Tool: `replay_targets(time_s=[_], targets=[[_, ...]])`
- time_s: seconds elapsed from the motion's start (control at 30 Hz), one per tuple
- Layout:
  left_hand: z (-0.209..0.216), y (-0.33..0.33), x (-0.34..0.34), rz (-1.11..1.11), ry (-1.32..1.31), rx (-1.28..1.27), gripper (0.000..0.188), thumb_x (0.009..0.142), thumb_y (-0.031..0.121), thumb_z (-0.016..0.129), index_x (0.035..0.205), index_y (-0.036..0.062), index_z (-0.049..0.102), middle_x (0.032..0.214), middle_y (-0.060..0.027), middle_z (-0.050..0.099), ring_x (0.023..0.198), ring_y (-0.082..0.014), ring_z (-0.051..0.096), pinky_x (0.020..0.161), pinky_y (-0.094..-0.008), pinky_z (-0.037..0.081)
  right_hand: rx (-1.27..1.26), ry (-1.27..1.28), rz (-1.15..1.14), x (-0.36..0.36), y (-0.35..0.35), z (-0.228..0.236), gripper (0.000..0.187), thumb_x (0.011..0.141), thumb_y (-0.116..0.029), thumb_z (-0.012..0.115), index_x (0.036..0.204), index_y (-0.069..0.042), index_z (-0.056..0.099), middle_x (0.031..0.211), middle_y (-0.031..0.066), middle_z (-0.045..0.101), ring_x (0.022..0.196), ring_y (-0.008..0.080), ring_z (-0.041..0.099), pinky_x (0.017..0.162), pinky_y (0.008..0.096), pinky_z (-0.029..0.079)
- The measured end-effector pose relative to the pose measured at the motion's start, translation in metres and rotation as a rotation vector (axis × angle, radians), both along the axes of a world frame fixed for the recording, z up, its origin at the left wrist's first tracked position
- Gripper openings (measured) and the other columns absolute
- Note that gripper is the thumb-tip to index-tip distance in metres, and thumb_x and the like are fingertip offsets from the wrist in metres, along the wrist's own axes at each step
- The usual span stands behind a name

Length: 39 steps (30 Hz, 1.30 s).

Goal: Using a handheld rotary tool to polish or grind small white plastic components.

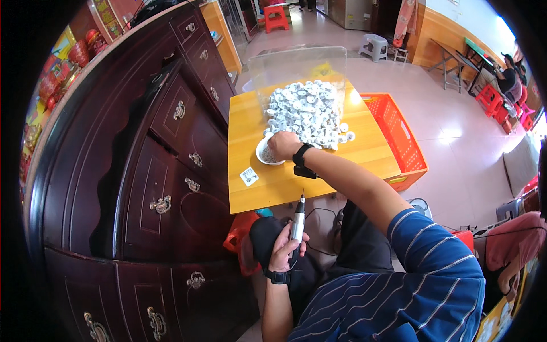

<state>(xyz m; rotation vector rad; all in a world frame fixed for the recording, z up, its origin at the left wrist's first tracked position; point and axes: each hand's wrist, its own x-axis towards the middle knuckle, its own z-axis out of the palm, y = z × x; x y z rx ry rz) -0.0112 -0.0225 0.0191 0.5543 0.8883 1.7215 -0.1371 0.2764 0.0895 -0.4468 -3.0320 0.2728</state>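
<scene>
My left hand [282,251] is wrapped round an electric screwdriver [297,226] with a silver and black body. Its thin bit points up and away from me, by the near edge of the wooden table [319,185]. Across the table reaches my right arm, and my right hand [285,146] dips into a white bowl [259,153] of small greyish pieces, too small to make out. The fingers of that hand look drawn together; their tips are hidden. Beyond the bowl lies a large heap of small round white parts [305,111], with a few loose ones at its right.
A clear plastic panel [268,65] stands round the heap. A square printed label [249,176] lies left of the bowl. An orange crate [399,134] stands against the table's right side. Dark wooden drawers [171,148] line the left. Other people sit at the right.
</scene>
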Motion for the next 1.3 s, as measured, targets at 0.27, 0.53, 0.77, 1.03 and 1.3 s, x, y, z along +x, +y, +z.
replay_targets(time_s=[0.27,0.53,0.77,1.03,1.3], targets=[[0.003,0.000,0.000,-0.009,-0.021,0.018,0.062,0.091,0.024,0.067,0.141,0.0018,0.038,0.106,-0.0117,0.063,0.080,-0.0142,0.062,0.067,-0.0252,0.053,-0.791,0.521,-0.094,0.067,0.012,0.001,0.013,0.079,-0.020,0.068,0.078,-0.007,0.066,0.080,0.0104,0.069,0.073,0.0233,0.068,0.067,0.0345,0.056],[0.003,0.005,0.001,-0.012,-0.013,-0.010,0.066,0.089,0.025,0.068,0.143,0.0015,0.037,0.105,-0.0113,0.063,0.078,-0.0143,0.061,0.066,-0.0248,0.051,-1.332,0.470,-0.312,0.153,0.011,-0.039,0.015,0.086,-0.013,0.075,0.087,-0.008,0.060,0.070,-0.0016,0.062,0.058,0.0070,0.059,0.052,0.0224,0.049],[0.003,0.010,0.006,0.007,0.022,-0.032,0.073,0.089,0.026,0.067,0.147,-0.0010,0.032,0.105,-0.0114,0.062,0.078,-0.0146,0.062,0.065,-0.0257,0.052,-1.454,0.404,-0.149,0.168,0.002,-0.056,0.006,0.095,-0.012,0.070,0.098,-0.008,0.068,0.083,-0.0046,0.065,0.067,0.0043,0.057,0.060,0.0198,0.047],[0.004,0.013,0.008,0.015,0.004,-0.035,0.065,0.090,0.020,0.065,0.146,0.0029,0.037,0.103,-0.0090,0.063,0.078,-0.0125,0.061,0.066,-0.0241,0.052,-1.493,0.331,-0.028,0.172,0.003,-0.054,0.012,0.097,-0.016,0.068,0.105,-0.007,0.070,0.090,-0.0054,0.066,0.076,0.0038,0.056,0.068,0.0181,0.047],[0.005,0.015,0.007,0.017,0.015,-0.041,0.066,0.089,0.019,0.066,0.146,0.0032,0.037,0.102,-0.0079,0.063,0.077,-0.0117,0.061,0.065,-0.0241,0.051,-1.484,0.214,0.029,0.173,0.007,-0.052,0.009,0.097,-0.014,0.068,0.102,-0.006,0.066,0.088,-0.0054,0.064,0.078,0.0048,0.058,0.073,0.0196,0.049]])
